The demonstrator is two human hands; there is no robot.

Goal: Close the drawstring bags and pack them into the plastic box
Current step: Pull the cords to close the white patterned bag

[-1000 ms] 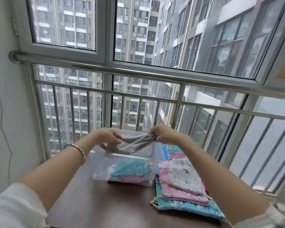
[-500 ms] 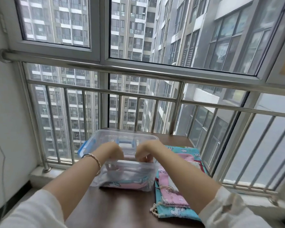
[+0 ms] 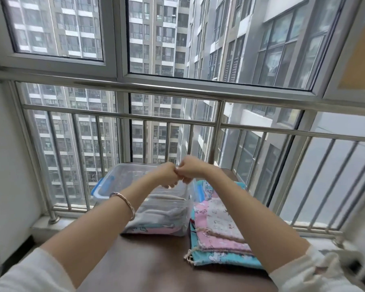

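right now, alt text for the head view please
A person's left hand and right hand meet as curled fists above a clear plastic box holding a grey drawstring bag atop patterned ones. More patterned bags lie stacked right of it on a brown table by a railed window.

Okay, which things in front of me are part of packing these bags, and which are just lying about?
Part of the job: plastic box; grey bag and printed bags inside it; stack of drawstring bags to its right; left hand and right hand, fists together above the box.

Just there: brown table; bracelet; metal railing; window.
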